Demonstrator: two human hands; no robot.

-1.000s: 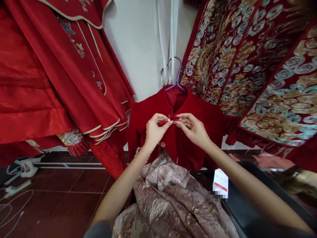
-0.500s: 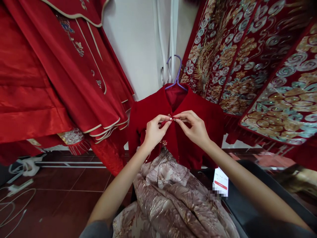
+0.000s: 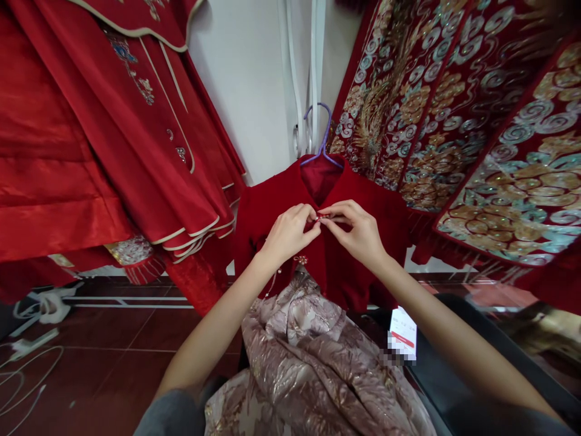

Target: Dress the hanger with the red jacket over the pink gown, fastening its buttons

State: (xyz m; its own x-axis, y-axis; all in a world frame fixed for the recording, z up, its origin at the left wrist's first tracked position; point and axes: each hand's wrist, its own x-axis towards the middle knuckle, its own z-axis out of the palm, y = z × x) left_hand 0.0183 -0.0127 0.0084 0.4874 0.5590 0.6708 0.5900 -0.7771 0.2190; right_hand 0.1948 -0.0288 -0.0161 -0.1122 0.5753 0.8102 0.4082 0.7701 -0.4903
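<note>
A dark red velvet jacket [image 3: 385, 218] hangs on a purple hanger [image 3: 321, 134] in front of a white wall. My left hand [image 3: 287, 235] and my right hand [image 3: 358, 233] meet at the jacket's front, just below the collar. Both pinch the two front edges together around a small jewelled clasp [image 3: 319, 219], thumbs and forefingers pressed closed. A second beaded clasp [image 3: 300, 260] shows lower on the jacket front. Below my arms lies a pink-beige brocade garment [image 3: 308, 357] with a shiny raised pattern.
Red embroidered robes [image 3: 113, 133] hang at the left. Heavily embroidered red, gold and teal garments [image 3: 476, 121] hang at the right. A white paper tag [image 3: 403, 334] lies beside the brocade. White cables [image 3: 27, 357] trail over the dark red tiled floor at the lower left.
My two hands have drawn closer together at the clasp, so the gap between the jacket's front edges has closed. The brocade garment shifted slightly left.
</note>
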